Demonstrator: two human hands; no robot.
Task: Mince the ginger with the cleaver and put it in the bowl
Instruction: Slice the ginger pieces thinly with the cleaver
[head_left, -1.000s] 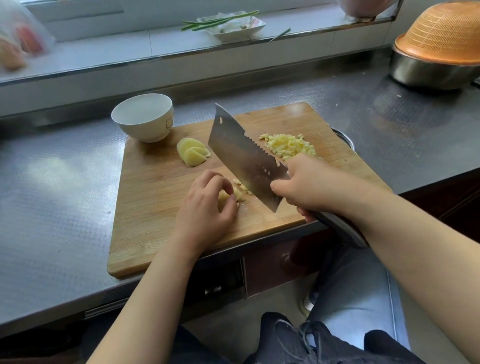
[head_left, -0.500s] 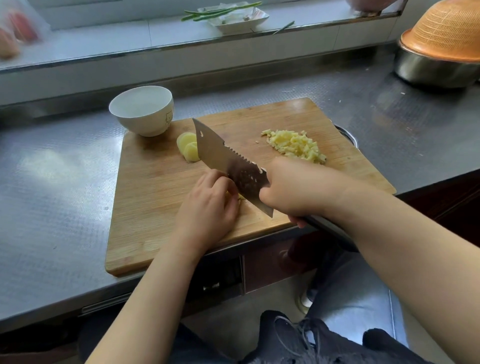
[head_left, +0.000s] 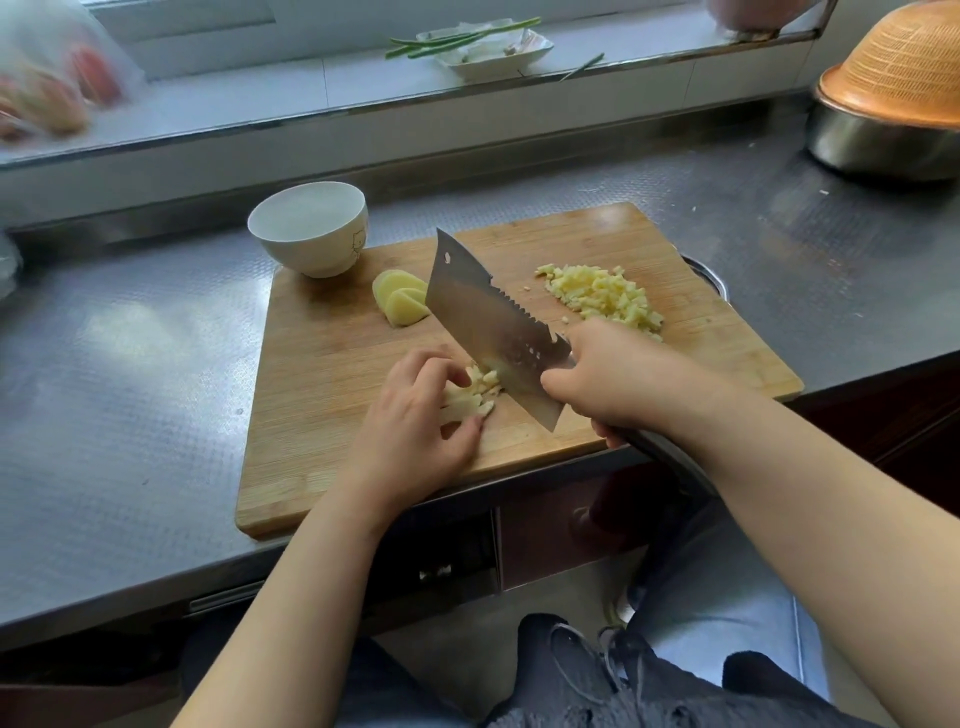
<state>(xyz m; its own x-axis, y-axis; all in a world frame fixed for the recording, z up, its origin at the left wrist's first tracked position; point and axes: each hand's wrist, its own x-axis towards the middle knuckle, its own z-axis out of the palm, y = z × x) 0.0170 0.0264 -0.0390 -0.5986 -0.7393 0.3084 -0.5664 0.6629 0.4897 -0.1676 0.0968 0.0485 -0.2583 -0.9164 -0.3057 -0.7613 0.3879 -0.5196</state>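
Cleaver (head_left: 493, 332) betw. slices (head_left: 402, 304) & minced pile (head_left: 605, 299).

Left hand (head_left: 415, 421) fingers curled, knuckles forward, right hand (head_left: 618, 379) fist clenched, both forearms extended

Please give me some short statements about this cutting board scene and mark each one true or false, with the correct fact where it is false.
1. The right hand grips the cleaver. True.
2. The white bowl already holds minced ginger. False: no ginger shows in it; the minced pile lies on the cutting board.
3. The left hand holds ginger strips beside the blade. True.
4. The uncut ginger slices lie on the steel counter. False: they lie on the board, near the bowl.
5. The orange strainer sits on a metal basin. True.
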